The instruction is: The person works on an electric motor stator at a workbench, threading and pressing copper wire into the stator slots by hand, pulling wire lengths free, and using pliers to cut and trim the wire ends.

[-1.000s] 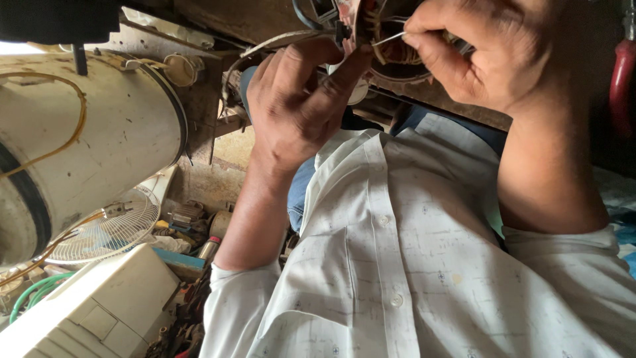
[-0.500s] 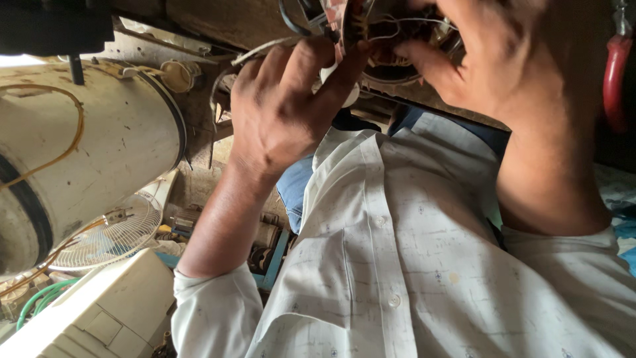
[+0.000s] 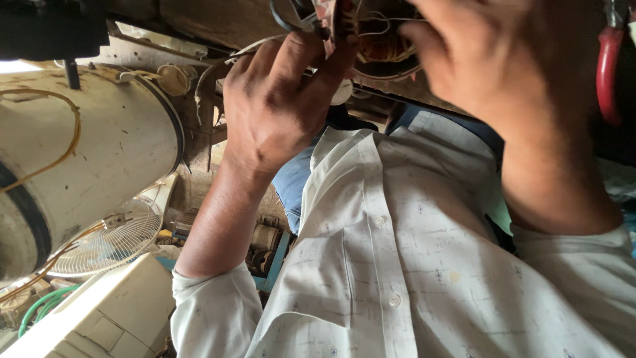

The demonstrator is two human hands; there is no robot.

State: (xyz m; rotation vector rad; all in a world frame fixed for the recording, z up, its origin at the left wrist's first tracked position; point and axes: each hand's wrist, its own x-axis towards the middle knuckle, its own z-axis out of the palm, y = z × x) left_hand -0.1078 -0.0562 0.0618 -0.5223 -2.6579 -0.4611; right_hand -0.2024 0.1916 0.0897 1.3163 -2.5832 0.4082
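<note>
Copper windings (image 3: 384, 50) glint at the top edge of the view, coiled inside a round motor part that both hands hold up close to the camera. Around the person the workshop is crowded: a big cream drum (image 3: 73, 172) with a black band lies at the left, a white fan grille (image 3: 109, 238) sits below it, a pale plastic casing (image 3: 99, 318) fills the bottom corner, and green hose (image 3: 36, 308) curls beside it. A red-handled tool (image 3: 606, 73) hangs at the right edge.

The left hand (image 3: 278, 113) is curled, thumb and fingers pinching thin wires (image 3: 311, 16) at the coil's rim. The right hand (image 3: 490, 66) cups the coil's other side, fingers bent around it.

Compared with half a second ago, both hands sit slightly higher in the frame and the right one has slid further across the windings, covering more of them.

Most of the motor part is cut off by the top edge, and the right hand is blurred, so I cannot tell exactly what its fingertips grip. A white shirt (image 3: 411, 265) hides everything beneath.
</note>
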